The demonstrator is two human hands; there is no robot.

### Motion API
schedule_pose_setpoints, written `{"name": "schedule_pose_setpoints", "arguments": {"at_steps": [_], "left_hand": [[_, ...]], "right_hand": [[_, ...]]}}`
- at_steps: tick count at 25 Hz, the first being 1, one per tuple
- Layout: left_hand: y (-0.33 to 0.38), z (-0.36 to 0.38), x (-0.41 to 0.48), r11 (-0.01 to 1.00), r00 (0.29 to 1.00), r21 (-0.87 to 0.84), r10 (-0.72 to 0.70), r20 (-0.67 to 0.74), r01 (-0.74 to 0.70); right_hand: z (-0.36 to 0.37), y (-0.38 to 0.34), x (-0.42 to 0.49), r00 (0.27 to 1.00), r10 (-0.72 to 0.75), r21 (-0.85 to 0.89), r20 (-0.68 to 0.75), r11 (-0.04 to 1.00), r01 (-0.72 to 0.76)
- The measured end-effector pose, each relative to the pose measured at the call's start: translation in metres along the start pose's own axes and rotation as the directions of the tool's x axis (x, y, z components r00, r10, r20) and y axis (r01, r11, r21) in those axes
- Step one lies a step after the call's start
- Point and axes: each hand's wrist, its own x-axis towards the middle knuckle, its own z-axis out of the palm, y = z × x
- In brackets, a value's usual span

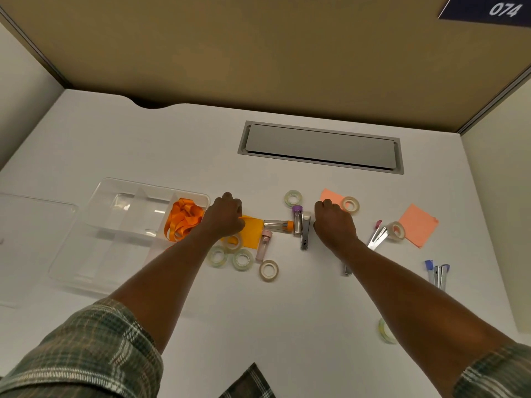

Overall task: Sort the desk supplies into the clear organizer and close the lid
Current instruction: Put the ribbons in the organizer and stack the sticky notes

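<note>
White desk [186, 145] is bearing the clear organizer [99, 193] at left; beside it the left hand [227, 215] is pinching the orange notepad [253, 231]. The right hand [334, 222] is curling, its hold untellable. Lifting the pad level is probably wisest.

We can read just one marking: the slanted white digits "074" on a dark navy sign [474, 10]. It hangs on the tan partition [258, 53] behind the bench [172, 145], above the bench's far right corner. The top and right edges of the view cut the sign, so only that number shows. Any print on the tape rolls [293, 198] is too small for us to read.
</note>
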Motion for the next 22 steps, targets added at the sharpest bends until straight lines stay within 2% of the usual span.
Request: {"name": "schedule_pose_setpoints", "arguments": {"at_steps": [4,9,11,14,19,22], "left_hand": [[-0.001,-0.015,-0.007,0.989,0.999,-0.15,0.005,0.042,0.001],[0.001,-0.037,-0.02,0.969,0.998,-0.241,0.037,-0.042,-0.046],[0.008,-0.049,-0.025,0.959,0.996,-0.274,0.049,-0.072,-0.067],[0.029,-0.067,-0.031,0.927,0.992,-0.365,0.044,-0.119,-0.085],[0.076,-0.089,-0.043,0.837,0.987,-0.524,0.118,-0.105,-0.156],[0.102,-0.094,-0.046,0.834,0.982,-0.523,0.107,-0.156,-0.174]], "right_hand": [[-0.018,-0.007,-0.007,0.978,0.118,0.229,-0.174,0.97,-0.076],[-0.04,-0.006,-0.021,0.893,0.33,0.467,-0.307,0.869,-0.161],[-0.047,-0.006,-0.027,0.868,0.417,0.622,-0.27,0.763,-0.174],[-0.052,-0.003,-0.035,0.858,0.495,0.825,-0.137,0.537,-0.178],[-0.057,0.007,-0.048,0.88,0.469,0.96,0.07,0.208,-0.187],[-0.059,0.016,-0.052,0.88,0.454,0.972,0.141,0.107,-0.211]]}}
